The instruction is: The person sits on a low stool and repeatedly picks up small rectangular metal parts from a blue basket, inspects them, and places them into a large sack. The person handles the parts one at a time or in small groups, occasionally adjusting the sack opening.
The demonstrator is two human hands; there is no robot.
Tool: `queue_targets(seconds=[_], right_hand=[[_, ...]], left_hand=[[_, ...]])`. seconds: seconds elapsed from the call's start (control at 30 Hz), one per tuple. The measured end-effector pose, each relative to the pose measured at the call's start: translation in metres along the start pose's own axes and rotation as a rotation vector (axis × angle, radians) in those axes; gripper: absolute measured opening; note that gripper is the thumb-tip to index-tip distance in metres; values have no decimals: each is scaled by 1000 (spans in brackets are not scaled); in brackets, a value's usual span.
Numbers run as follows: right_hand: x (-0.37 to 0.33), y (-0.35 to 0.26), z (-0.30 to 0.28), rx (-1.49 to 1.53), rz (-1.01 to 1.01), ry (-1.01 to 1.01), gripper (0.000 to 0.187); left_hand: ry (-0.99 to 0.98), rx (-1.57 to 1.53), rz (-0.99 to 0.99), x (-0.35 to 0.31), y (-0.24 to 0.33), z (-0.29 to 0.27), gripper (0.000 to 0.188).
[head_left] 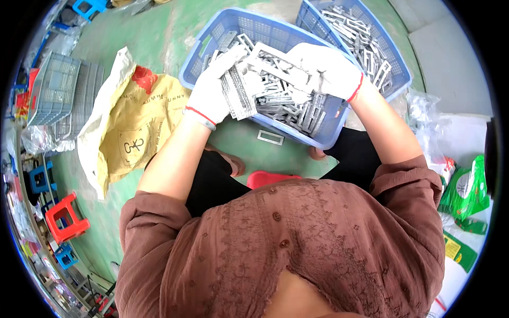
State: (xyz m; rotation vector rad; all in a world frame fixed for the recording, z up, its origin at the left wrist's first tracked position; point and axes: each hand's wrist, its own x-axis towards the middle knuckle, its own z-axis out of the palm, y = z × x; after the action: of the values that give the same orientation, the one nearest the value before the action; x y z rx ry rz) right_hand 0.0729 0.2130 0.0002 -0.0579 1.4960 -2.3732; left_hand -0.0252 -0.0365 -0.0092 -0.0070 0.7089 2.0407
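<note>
Both my hands wear white gloves with red-edged cuffs. My left hand (213, 91) is closed around a stack of flat grey metal strips (238, 95), which hangs over the near-left rim of a blue plastic basket (222, 25). My right hand (327, 70) is closed on the right end of a light grey rectangular frame (275, 65), held slanting between the two hands. Its fingertips are partly hidden by glove folds. Beneath my hands the basket holds many loose grey metal frames (310, 117), heaped at angles.
A second blue basket (403, 79) of similar frames adjoins at the far right. One frame (270, 138) lies on the green floor before me. A yellow sack (140, 132) stands left, with a red stool (66, 218) and grey crates (55, 90) beyond. Green bags (466, 191) lie right.
</note>
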Motion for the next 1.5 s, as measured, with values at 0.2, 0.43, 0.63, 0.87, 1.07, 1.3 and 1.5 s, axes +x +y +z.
queue_targets(seconds=[0.2,0.43,0.63,0.87,1.07,1.3,1.5], right_hand=[[-33,-4,18,13,44,23,35],[-46,-10,29,410,134,161,53],[-54,-1,39,-88,-148,164,53],[-53,-8,35,-1074,-543,101,56],[-54,5,41,-1013,-425,358,74],[-65,-3,36,106,17,57,73],[-64,-13,63,-109,-174,278,53]], left_hand=[[-51,228,41,-9,-24,25,42],[-22,126,66,-12,-36,32,44],[-25,82,79,-2,-37,17,36],[19,-71,-35,-5,-40,25,35],[-60,62,130,-3,-39,17,45],[-104,212,267,-3,-30,25,44],[-60,76,221,-5,-31,30,54]])
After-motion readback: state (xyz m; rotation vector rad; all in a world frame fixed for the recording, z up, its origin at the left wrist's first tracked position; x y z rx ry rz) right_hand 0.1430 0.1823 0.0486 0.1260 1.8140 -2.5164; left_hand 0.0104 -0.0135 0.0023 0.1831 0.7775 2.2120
